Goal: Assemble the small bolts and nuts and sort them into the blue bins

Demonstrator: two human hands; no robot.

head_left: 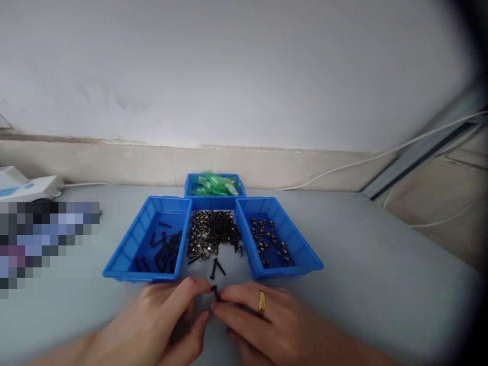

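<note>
A black screw (pixel 215 292) sits pinched between the thumb and index finger of my right hand (pixel 263 315), which wears a gold ring. My left hand (pixel 170 315) is beside it, index fingertip at the screw's head and thumb held apart below; whether that fingertip touches the head I cannot tell. Just beyond my fingers, two loose black screws (pixel 216 268) lie on the grey table. Behind them spreads a mixed pile of black and silvery screws (pixel 215 231). Black screws (pixel 168 252) lie in the left blue bin, and shorter silvery screws (pixel 267 236) in the right one.
The left blue bin (pixel 129 239) and right blue bin (pixel 301 246) flank the pile. A smaller blue bin (pixel 213 203) behind holds green plastic packaging (pixel 213 184). A white device (pixel 38 188) stands at far left, near a pixelated patch. A white cable (pixel 343 170) runs along the wall.
</note>
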